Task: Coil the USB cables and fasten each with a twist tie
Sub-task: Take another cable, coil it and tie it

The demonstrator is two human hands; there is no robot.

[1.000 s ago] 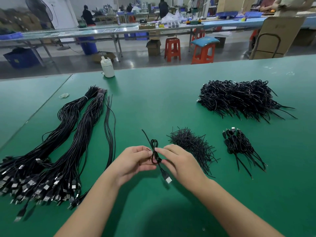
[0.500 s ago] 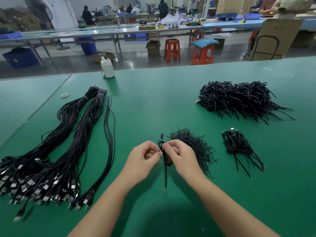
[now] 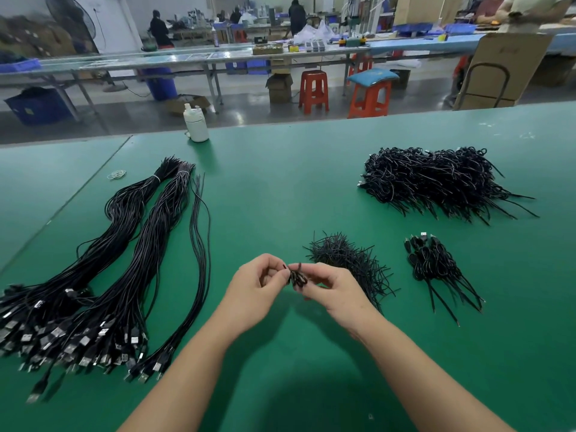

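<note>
Pinching from both sides, the left hand (image 3: 255,285) and right hand (image 3: 336,291) meet above the green table (image 3: 280,188), fingertips curled round a small coiled cable (image 3: 297,277) held between them. It is a tight black bundle, just beside the twist-tie pile (image 3: 349,260).
</note>
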